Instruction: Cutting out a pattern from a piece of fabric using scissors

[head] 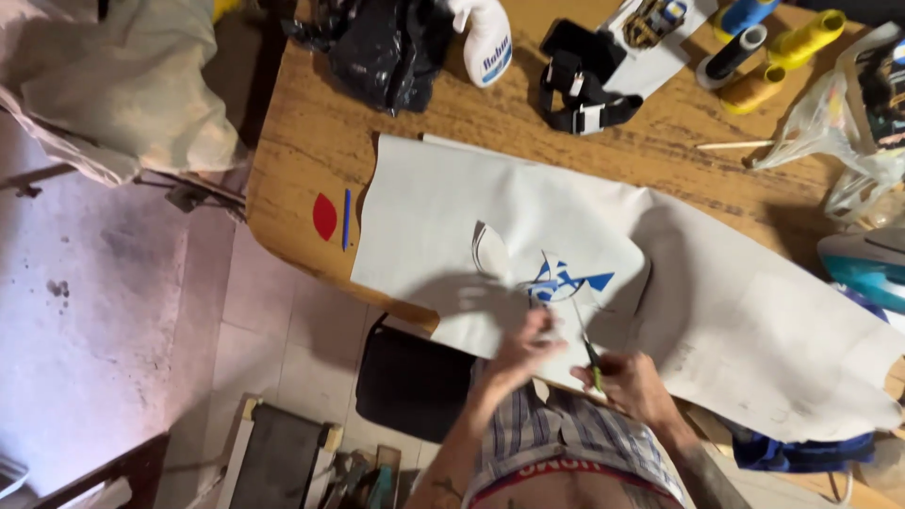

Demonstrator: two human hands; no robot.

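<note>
A large white sheet (443, 217) lies across a wooden table (311, 141), with curved cut-outs and a blue pattern (564, 280) near its front edge. My left hand (524, 352) presses fingertips on the sheet just below the blue pattern. My right hand (630, 382) grips a thin green-handled cutting tool (590, 358), its tip pointing up toward the pattern. A curled flap of cut paper (488, 250) stands up left of the pattern.
A red half-round piece (324, 216) and a blue strip (346, 219) lie at the table's left. Black bag (377, 47), white spray bottle (487, 42), black straps (584, 90), thread spools (764, 47) at the back. A teal iron (867, 269) at right. Black stool (410, 382) below.
</note>
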